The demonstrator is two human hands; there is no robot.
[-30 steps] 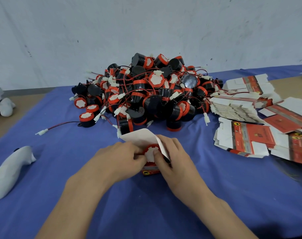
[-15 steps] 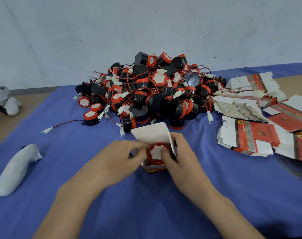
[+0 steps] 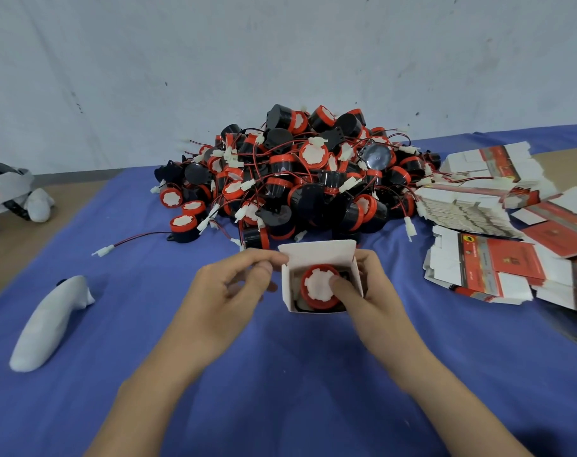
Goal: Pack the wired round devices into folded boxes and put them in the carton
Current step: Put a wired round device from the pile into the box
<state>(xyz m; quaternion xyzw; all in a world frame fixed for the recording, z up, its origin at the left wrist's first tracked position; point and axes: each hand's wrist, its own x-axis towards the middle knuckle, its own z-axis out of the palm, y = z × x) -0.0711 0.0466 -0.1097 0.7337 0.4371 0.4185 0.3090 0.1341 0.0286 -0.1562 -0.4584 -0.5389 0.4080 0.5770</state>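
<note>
Left fingers (image 3: 270,257) and right fingers (image 3: 373,262) grip the open box (image 3: 317,255) before the device pile (image 3: 297,179), flat boxes (image 3: 498,268) rightward.

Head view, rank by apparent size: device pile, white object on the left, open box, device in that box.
1. device pile
2-3. open box and white object: these look about alike, so no ranking
4. device in the box
</note>
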